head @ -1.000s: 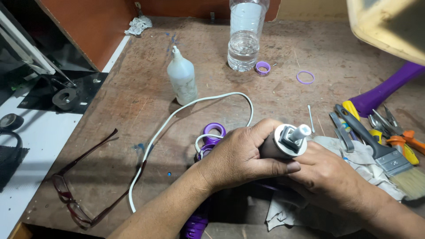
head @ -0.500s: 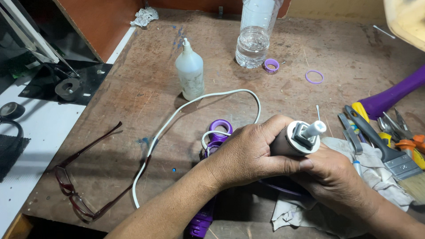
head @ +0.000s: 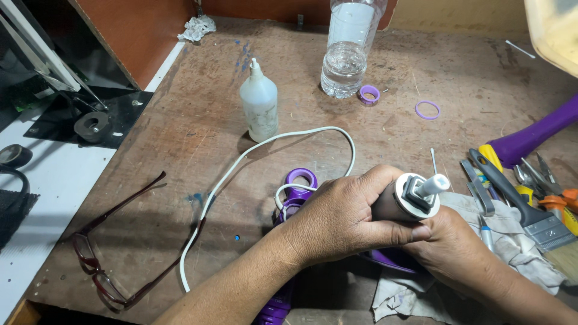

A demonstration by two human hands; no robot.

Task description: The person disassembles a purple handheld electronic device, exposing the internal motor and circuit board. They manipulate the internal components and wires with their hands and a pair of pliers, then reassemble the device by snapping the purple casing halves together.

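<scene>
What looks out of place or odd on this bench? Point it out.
Two things stand out. The eyeglasses lie open at the bench's front left edge, beside the white cord, easily knocked. A crumpled paper scrap sits in the far corner. Both hands, left hand and right hand, grip the grey cylindrical part.

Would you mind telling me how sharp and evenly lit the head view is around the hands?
Head view: the left hand and the grey cylinder it grips are sharp; the water bottle glints; the dark shelf at upper left is underlit; the spectacles cast soft shadows.
</scene>
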